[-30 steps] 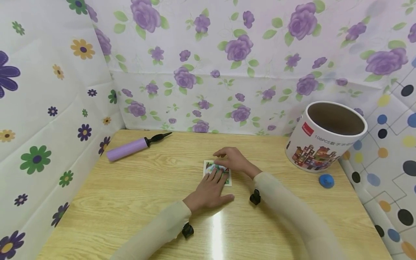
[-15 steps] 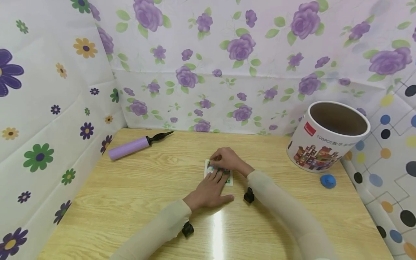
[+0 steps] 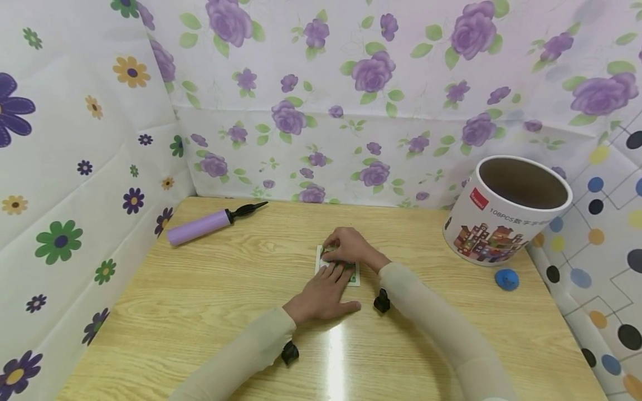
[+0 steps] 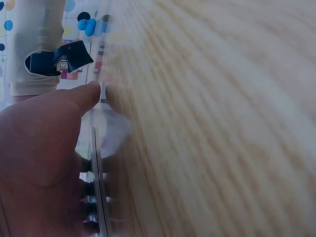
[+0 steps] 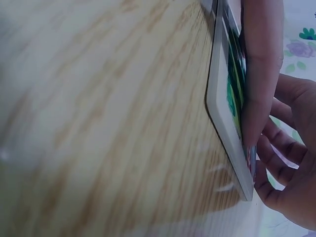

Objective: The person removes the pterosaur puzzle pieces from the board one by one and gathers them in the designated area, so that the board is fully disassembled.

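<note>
A small white-edged board (image 3: 354, 282) with a colourful picture lies flat near the middle of the table. My left hand (image 3: 321, 295) rests on its near part, fingers straight and thumb spread to the right. In the right wrist view a left finger (image 5: 261, 74) lies along the picture. Over the board's far part bends my right hand (image 3: 348, 245), fingers curled and thumb near the upper left corner. Whether it pinches a piece is hidden. The board's thin edge (image 4: 98, 192) shows under the fingers in the left wrist view.
A purple hand pump (image 3: 200, 227) with a black nozzle lies at the back left. At the right stands a large white printed bucket (image 3: 489, 234), with a small blue object (image 3: 507, 279) before it. Patterned cloth walls (image 3: 321, 145) border the wooden table (image 3: 225, 289).
My right hand has moved slightly left over the board, its fingers drawing in toward the upper left corner. The left hand stays in place. The head view has shifted a little.
</note>
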Demonstrator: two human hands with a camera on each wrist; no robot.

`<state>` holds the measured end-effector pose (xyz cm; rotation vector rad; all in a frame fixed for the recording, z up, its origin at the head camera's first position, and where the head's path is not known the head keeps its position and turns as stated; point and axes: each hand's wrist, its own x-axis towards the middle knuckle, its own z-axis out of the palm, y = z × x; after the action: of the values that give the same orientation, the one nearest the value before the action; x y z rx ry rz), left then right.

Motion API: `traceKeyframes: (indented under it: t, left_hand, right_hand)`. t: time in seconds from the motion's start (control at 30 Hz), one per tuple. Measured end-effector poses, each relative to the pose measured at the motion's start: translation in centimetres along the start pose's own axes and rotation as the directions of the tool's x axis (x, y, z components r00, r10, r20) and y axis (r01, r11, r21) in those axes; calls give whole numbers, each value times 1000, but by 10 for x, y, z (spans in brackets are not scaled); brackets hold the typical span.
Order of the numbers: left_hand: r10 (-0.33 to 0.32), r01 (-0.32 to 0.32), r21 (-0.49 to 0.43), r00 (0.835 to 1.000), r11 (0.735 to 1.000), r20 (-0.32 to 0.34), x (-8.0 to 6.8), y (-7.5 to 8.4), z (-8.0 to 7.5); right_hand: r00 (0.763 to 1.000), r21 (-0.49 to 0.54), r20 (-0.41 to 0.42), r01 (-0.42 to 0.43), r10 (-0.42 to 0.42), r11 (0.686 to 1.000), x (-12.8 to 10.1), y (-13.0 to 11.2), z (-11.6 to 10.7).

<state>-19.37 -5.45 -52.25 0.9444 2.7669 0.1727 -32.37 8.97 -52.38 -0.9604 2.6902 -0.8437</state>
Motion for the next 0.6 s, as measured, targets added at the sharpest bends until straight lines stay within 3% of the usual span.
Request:
traceKeyframes:
  t: [0.37, 0.6]
  left_hand:
    - [-16, 16, 11, 999, 1000, 36, -3, 3, -7]
    - [-16, 15, 11, 1000, 1000, 20, 0, 2, -6]
  right_hand:
    - [999, 25, 9, -35, 35, 999, -1, -4, 0]
    - [999, 69, 8, -46, 46, 997, -2, -5, -1]
